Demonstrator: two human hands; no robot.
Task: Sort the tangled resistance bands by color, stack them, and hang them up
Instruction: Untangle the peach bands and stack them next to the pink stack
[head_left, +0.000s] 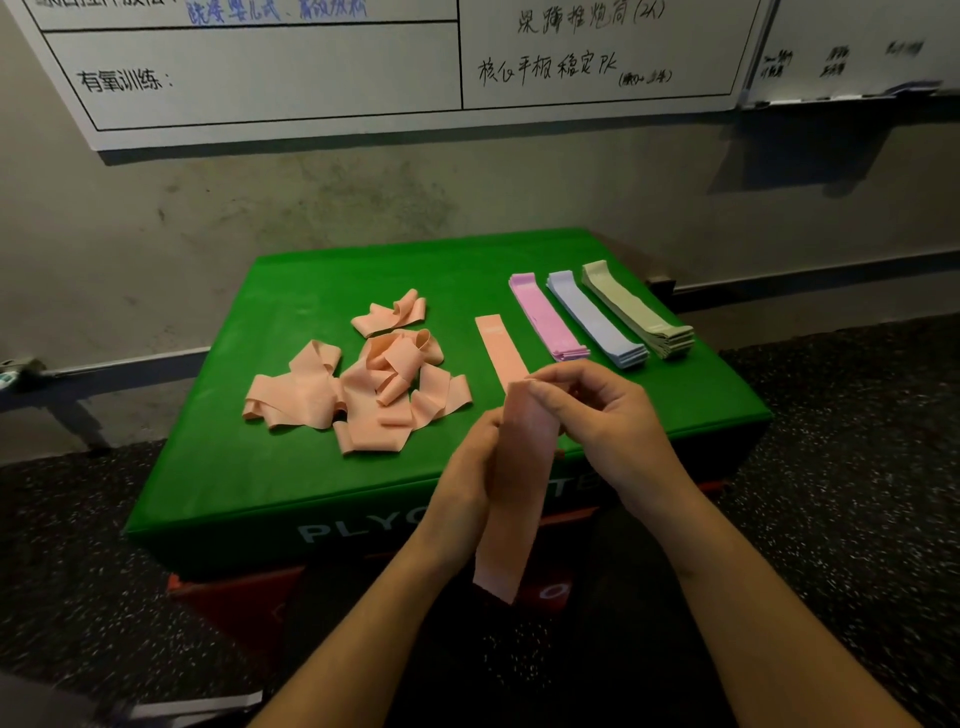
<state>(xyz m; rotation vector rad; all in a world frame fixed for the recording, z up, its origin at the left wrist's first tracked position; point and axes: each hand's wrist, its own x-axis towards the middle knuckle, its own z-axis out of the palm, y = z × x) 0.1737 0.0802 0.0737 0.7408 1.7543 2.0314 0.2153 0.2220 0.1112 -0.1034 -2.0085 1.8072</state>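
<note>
A peach band (511, 483) hangs between both hands over the green surface (291, 467). The right hand (597, 415) pinches its top; the left hand (467, 483) holds its side.

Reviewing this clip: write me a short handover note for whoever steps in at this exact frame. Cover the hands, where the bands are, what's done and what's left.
Hands: the left hand and the right hand both hold one peach band, stretched flat above the near edge of the green plyo box.
Bands: a tangled peach pile lies on the left of the box top. One flat peach band starts a stack; right of it sit the pink stack, the lavender stack and the grey-green stack.
Done: pink, lavender and grey-green are sorted and stacked.
Left: lay the held band on the peach one, untangle and stack the pile, then hang everything up.
</note>
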